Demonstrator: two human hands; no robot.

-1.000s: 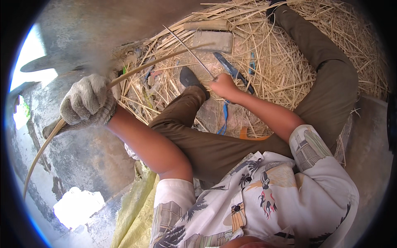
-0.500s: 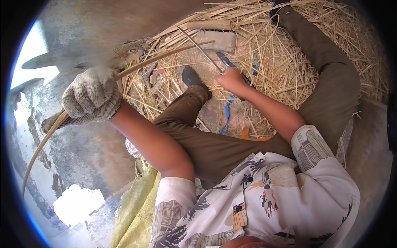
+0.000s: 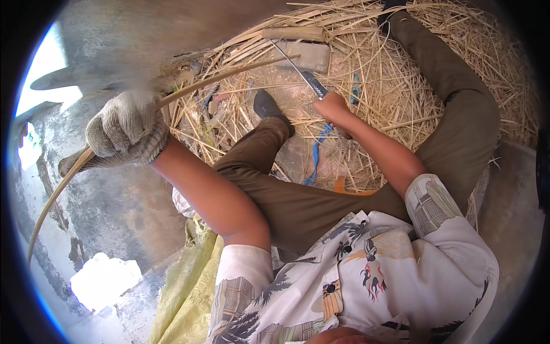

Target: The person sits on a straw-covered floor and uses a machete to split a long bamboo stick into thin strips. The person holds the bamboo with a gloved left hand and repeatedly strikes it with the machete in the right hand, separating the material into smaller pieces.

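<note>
My left hand (image 3: 123,127), in a grey knitted glove, is wrapped around a long bent bamboo strip (image 3: 229,72). The strip's far end reaches over the floor, while its other end curves down past the glove at the left. In my bare right hand (image 3: 334,109) is a knife (image 3: 289,62) with a long thin blade, its tip pointing away and to the left. The blade passes below the strip's far end; whether they touch I cannot tell. Beside my right hand a dark tool (image 3: 315,86) with a pale dotted patch lies on the floor, partly hidden.
A grey brick (image 3: 303,56) and a wooden block (image 3: 293,34) lie at the far side. Straw-like shavings (image 3: 395,109) cover the floor between my legs. A blue strap (image 3: 315,155), a small teal tool (image 3: 356,89) and a yellow-green sack (image 3: 192,286) lie around me.
My right hand has moved slightly right and nearer, and the knife's tip has swung right. The gloved left hand and the bamboo strip stay almost where they were.
</note>
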